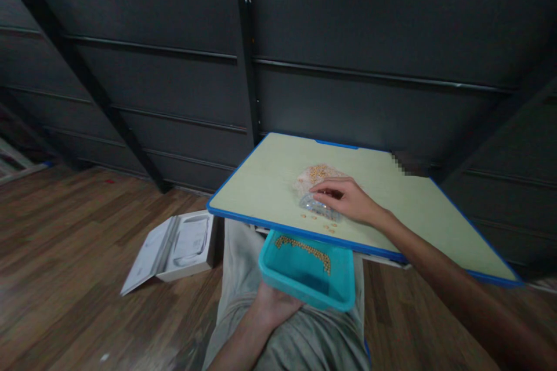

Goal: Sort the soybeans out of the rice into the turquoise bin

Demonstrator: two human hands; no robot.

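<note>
My left hand (274, 305) supports a turquoise plastic tray (300, 285) from below, over my lap. Its fingers are mostly hidden under the tray. Small golden beads (304, 247) lie in a band along the far and right sides inside it. Above the board, my right hand (343, 196) has its thumb and fingertips nearly together in a pinch; whatever is between them is too small to make out. Under and beside those fingers is crumpled clear plastic (314, 204). More golden beads (319, 172) sit on a pale, see-through patch behind it.
The pale yellow board (270, 174) has a blue rim, with several loose beads (329, 226) near its front edge. An opened white box (187, 243) is on the wooden floor to the left. A dark panelled wall (369, 104) stands behind the board.
</note>
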